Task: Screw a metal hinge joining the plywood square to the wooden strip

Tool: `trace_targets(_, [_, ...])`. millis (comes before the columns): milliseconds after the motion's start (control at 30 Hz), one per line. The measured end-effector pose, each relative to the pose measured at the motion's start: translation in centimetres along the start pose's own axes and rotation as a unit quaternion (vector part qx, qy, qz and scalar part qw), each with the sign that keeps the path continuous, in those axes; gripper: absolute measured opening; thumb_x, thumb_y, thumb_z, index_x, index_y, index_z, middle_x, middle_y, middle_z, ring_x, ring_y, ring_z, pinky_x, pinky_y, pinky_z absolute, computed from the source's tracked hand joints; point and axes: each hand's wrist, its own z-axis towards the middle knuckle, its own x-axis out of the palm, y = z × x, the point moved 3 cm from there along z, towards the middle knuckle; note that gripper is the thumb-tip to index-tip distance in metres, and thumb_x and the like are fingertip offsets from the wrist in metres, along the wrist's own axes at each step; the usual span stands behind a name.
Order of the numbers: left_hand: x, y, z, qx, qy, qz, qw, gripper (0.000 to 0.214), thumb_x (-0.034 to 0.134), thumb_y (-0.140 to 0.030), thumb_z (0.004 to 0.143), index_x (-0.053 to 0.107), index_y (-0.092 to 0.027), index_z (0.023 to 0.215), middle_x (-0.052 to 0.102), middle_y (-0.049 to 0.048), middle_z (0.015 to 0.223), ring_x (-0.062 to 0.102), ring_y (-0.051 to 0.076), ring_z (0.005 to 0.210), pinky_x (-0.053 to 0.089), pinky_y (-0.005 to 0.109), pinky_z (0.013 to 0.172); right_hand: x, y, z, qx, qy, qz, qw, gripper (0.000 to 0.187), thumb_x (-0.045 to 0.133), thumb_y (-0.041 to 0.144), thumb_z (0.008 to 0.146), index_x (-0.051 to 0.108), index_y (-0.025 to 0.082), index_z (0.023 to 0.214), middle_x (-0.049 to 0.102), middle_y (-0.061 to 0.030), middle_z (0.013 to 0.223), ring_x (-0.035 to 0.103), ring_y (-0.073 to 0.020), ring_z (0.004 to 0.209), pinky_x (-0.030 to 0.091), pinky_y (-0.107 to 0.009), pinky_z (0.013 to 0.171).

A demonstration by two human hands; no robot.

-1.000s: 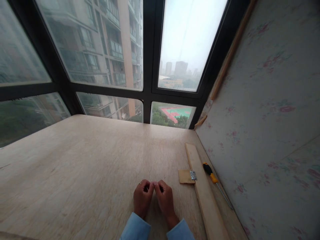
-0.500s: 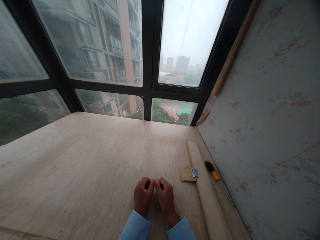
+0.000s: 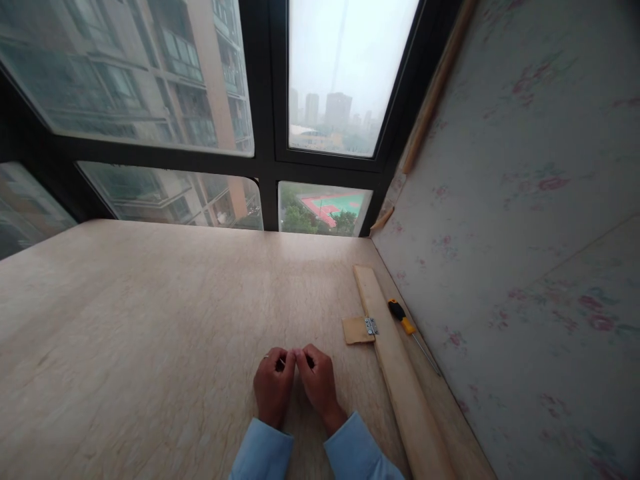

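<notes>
My left hand (image 3: 273,385) and my right hand (image 3: 318,379) rest close together over the stone sill, fingers curled and fingertips meeting. Both are closed in a pinch; whatever may be between the fingertips is too small or hidden to make out. To the right of my hands lies a long wooden board (image 3: 395,373). A metal hinge (image 3: 371,325) joins its left edge to a small wooden piece (image 3: 353,331). Between the board and the wall lies a screwdriver (image 3: 407,325) with a black and yellow handle, its shaft pointing towards me.
The marble-patterned sill (image 3: 165,320) spreads out to the left and ahead. Dark window frames (image 3: 265,167) border its far side. A wall with floral paper (image 3: 500,267) rises at the right, with a torn strip of trim (image 3: 383,220) near the corner.
The view has turned slightly to the right, so everything appears shifted left and a little up. My hands keep the same fingertip-to-fingertip pose.
</notes>
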Motion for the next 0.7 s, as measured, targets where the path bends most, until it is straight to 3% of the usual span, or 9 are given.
trace_targets(700, [-0.7,-0.36,0.33,-0.007,0.015,0.031,0.999,0.037,0.053,-0.056,0.076,0.063,-0.021,0.069,0.066,0.0027,0.067,0.059,0.021,0.065,0.042,0.03,0.062,-0.67,0.79,0.54,0.023,0.001,0.056,0.998,0.029,0.055,0.03,0.085,0.051,0.018,0.059,0.048,0.0054,0.056,0.043,-0.01,0.056,0.027,-0.024,0.054])
